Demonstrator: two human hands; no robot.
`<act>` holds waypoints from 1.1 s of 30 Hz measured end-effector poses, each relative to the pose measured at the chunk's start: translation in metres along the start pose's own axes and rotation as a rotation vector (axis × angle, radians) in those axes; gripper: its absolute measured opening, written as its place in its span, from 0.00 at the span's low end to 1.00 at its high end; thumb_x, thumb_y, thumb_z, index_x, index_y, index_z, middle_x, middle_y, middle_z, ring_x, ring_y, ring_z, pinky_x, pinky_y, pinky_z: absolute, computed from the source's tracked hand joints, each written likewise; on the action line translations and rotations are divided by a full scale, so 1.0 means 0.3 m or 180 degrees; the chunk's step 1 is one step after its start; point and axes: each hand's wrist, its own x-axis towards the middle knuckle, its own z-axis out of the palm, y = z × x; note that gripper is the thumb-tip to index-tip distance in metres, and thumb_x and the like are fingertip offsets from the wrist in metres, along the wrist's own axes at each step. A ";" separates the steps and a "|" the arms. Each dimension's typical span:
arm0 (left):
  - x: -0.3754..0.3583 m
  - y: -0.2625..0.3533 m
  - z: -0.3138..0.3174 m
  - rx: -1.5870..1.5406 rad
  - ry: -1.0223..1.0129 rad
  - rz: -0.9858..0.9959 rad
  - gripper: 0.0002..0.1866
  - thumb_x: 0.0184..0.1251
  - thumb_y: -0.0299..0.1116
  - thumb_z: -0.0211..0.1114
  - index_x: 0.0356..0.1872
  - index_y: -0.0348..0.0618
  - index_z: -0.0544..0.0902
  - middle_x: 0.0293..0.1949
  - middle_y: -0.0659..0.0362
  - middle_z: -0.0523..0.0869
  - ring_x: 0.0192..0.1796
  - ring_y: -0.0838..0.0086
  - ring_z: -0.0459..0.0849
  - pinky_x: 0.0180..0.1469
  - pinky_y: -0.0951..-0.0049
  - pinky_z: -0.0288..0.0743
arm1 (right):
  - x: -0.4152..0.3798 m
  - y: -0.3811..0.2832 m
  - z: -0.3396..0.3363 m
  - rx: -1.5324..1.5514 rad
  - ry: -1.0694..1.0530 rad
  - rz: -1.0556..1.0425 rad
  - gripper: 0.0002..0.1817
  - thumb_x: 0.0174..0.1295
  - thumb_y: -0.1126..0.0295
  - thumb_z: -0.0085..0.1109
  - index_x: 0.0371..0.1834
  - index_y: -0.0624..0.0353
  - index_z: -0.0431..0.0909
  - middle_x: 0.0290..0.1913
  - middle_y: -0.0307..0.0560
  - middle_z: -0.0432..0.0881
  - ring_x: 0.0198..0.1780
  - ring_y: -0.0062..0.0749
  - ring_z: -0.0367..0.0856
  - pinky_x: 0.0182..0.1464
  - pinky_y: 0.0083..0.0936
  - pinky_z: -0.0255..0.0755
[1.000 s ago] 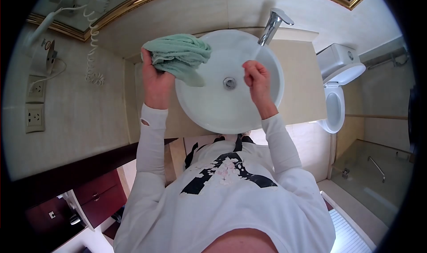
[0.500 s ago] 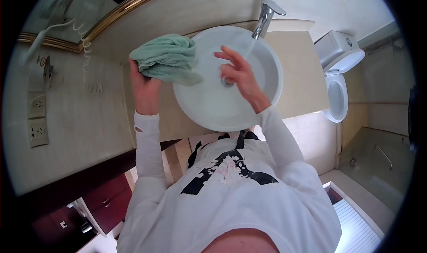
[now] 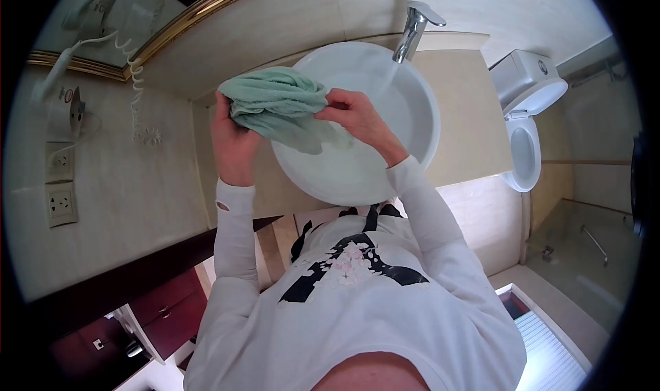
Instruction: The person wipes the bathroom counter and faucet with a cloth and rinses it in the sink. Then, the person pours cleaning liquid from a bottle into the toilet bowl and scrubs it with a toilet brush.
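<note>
A bunched light green cloth [image 3: 275, 99] hangs over the left rim of the round white sink [image 3: 357, 178]. My left hand [image 3: 234, 147] holds it from below at its left side, with part of the palm and fingers hidden under the folds. At the cloth's right edge, my right hand [image 3: 357, 118] pinches the fabric between thumb and fingers. A loose flap of cloth droops over the basin between the hands. Behind the sink stands the chrome faucet [image 3: 411, 33], with what looks like water coming from its spout.
The beige counter [image 3: 467, 116] extends right of the sink, with a white toilet [image 3: 524, 150] beyond it. On the left wall are a hair dryer [image 3: 55, 74] with a coiled cord and sockets [image 3: 62, 204]. A gold-framed mirror [image 3: 172, 30] hangs behind.
My right hand has gone from open over the basin to gripping the cloth's right edge. The cloth and my left hand have shifted slightly right and toward me.
</note>
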 end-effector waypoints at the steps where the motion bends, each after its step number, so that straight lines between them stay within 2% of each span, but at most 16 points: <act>1: 0.003 -0.004 -0.007 0.0066 -0.0032 0.0035 0.18 0.67 0.44 0.52 0.47 0.41 0.76 0.50 0.56 0.78 0.55 0.64 0.73 0.62 0.57 0.62 | -0.016 -0.012 -0.018 -0.0144 0.0003 0.0095 0.09 0.55 0.67 0.61 0.30 0.63 0.78 0.19 0.31 0.70 0.22 0.13 0.63 0.24 0.14 0.57; 4: 0.010 -0.012 -0.006 0.0017 -0.0101 0.0094 0.18 0.67 0.44 0.52 0.47 0.41 0.76 0.50 0.56 0.78 0.55 0.63 0.73 0.62 0.57 0.62 | -0.058 -0.020 -0.067 0.0586 0.0043 0.0468 0.10 0.59 0.65 0.56 0.29 0.61 0.77 0.17 0.30 0.66 0.19 0.13 0.58 0.21 0.13 0.51; 5: 0.013 -0.007 -0.009 0.0011 -0.0099 0.0081 0.18 0.67 0.44 0.52 0.47 0.41 0.76 0.50 0.56 0.78 0.55 0.63 0.73 0.62 0.57 0.62 | -0.067 -0.009 -0.079 0.0580 0.0055 0.0474 0.10 0.59 0.65 0.56 0.29 0.61 0.77 0.17 0.30 0.66 0.19 0.13 0.58 0.21 0.13 0.51; 7: 0.017 0.008 -0.016 0.0135 -0.0342 0.0142 0.18 0.66 0.44 0.52 0.47 0.41 0.76 0.51 0.56 0.78 0.55 0.63 0.72 0.62 0.56 0.62 | -0.084 0.024 -0.099 0.1713 0.0065 0.0401 0.11 0.62 0.65 0.51 0.27 0.60 0.75 0.16 0.29 0.61 0.16 0.13 0.53 0.18 0.13 0.47; 10: 0.022 0.031 -0.022 0.0123 -0.0340 0.0122 0.19 0.66 0.45 0.53 0.48 0.41 0.76 0.51 0.56 0.77 0.56 0.62 0.72 0.63 0.55 0.61 | -0.101 0.027 -0.123 0.2160 0.0157 0.0439 0.11 0.63 0.66 0.49 0.25 0.59 0.71 0.17 0.30 0.61 0.16 0.14 0.53 0.18 0.14 0.47; 17: -0.006 0.088 -0.021 -0.0064 -0.0362 0.0118 0.19 0.65 0.44 0.54 0.50 0.40 0.75 0.53 0.54 0.76 0.57 0.62 0.71 0.64 0.54 0.59 | -0.133 0.126 -0.224 0.1935 0.0435 0.0875 0.13 0.67 0.62 0.45 0.27 0.58 0.68 0.21 0.32 0.62 0.17 0.15 0.56 0.17 0.13 0.51; 19: -0.011 0.114 -0.043 -0.0125 -0.0761 -0.0016 0.20 0.65 0.41 0.55 0.53 0.39 0.73 0.57 0.53 0.73 0.61 0.61 0.67 0.67 0.54 0.53 | -0.146 0.143 -0.236 0.1928 0.0480 0.0983 0.14 0.67 0.61 0.44 0.28 0.58 0.69 0.21 0.33 0.64 0.18 0.15 0.57 0.17 0.13 0.51; 21: -0.025 0.120 -0.039 -0.0153 -0.0813 -0.0044 0.20 0.65 0.41 0.55 0.53 0.39 0.73 0.57 0.52 0.73 0.62 0.61 0.67 0.67 0.54 0.53 | -0.158 0.170 -0.255 0.1918 0.0530 0.1093 0.15 0.68 0.61 0.42 0.29 0.58 0.70 0.22 0.34 0.65 0.18 0.15 0.58 0.17 0.13 0.51; 23: -0.038 0.125 -0.025 -0.0187 -0.0873 -0.0077 0.20 0.65 0.41 0.55 0.53 0.39 0.73 0.57 0.52 0.73 0.62 0.61 0.66 0.67 0.54 0.52 | -0.156 0.180 -0.265 0.1616 0.0360 0.1275 0.19 0.67 0.54 0.43 0.33 0.60 0.73 0.23 0.36 0.70 0.21 0.18 0.68 0.22 0.14 0.59; 24: -0.044 0.123 -0.015 -0.0192 -0.0821 -0.0074 0.20 0.65 0.41 0.55 0.53 0.38 0.73 0.57 0.52 0.73 0.62 0.60 0.66 0.67 0.54 0.52 | -0.150 0.170 -0.262 0.1605 0.0362 0.1285 0.19 0.67 0.54 0.43 0.33 0.60 0.73 0.23 0.36 0.70 0.21 0.18 0.68 0.22 0.14 0.59; 26: -0.050 0.124 -0.012 -0.0215 -0.0763 -0.0069 0.20 0.66 0.40 0.54 0.53 0.38 0.72 0.57 0.52 0.73 0.62 0.60 0.66 0.68 0.54 0.51 | -0.135 0.140 -0.254 0.0045 0.0636 0.2273 0.25 0.62 0.47 0.46 0.41 0.62 0.73 0.32 0.47 0.77 0.32 0.30 0.78 0.31 0.24 0.71; 27: -0.049 0.125 -0.013 -0.0287 -0.0812 -0.0071 0.20 0.66 0.40 0.54 0.54 0.38 0.72 0.58 0.52 0.72 0.62 0.60 0.66 0.68 0.54 0.51 | -0.132 0.180 -0.259 0.0030 0.0637 0.2278 0.25 0.62 0.47 0.46 0.41 0.62 0.73 0.32 0.47 0.77 0.32 0.30 0.78 0.31 0.24 0.71; 29: -0.045 0.129 -0.022 -0.0377 -0.0867 -0.0062 0.21 0.66 0.40 0.54 0.54 0.38 0.72 0.58 0.53 0.72 0.62 0.60 0.66 0.68 0.54 0.51 | -0.134 0.324 -0.267 -0.3687 0.0709 0.1715 0.30 0.57 0.44 0.50 0.48 0.62 0.70 0.42 0.58 0.77 0.44 0.45 0.79 0.43 0.39 0.72; 30: -0.044 0.133 -0.027 -0.0399 -0.1013 -0.0117 0.21 0.66 0.41 0.54 0.55 0.38 0.71 0.59 0.53 0.71 0.63 0.61 0.66 0.68 0.54 0.51 | -0.142 0.350 -0.251 -0.3701 0.0703 0.1711 0.30 0.57 0.44 0.50 0.48 0.62 0.70 0.42 0.58 0.77 0.44 0.45 0.79 0.43 0.39 0.72; 32: -0.041 0.137 -0.035 -0.0425 -0.1170 -0.0163 0.21 0.66 0.41 0.53 0.55 0.39 0.71 0.59 0.53 0.71 0.63 0.61 0.65 0.68 0.54 0.51 | -0.180 0.404 -0.204 -0.3930 0.0083 0.2037 0.31 0.54 0.46 0.53 0.52 0.60 0.68 0.51 0.65 0.71 0.48 0.54 0.75 0.48 0.44 0.69; 33: -0.042 0.140 -0.036 -0.0345 -0.1030 -0.0078 0.21 0.67 0.41 0.53 0.55 0.39 0.71 0.59 0.53 0.70 0.63 0.61 0.65 0.68 0.53 0.51 | -0.209 0.439 -0.154 -0.3987 -0.0481 0.1887 0.30 0.52 0.47 0.54 0.52 0.59 0.68 0.50 0.64 0.71 0.48 0.54 0.75 0.48 0.44 0.69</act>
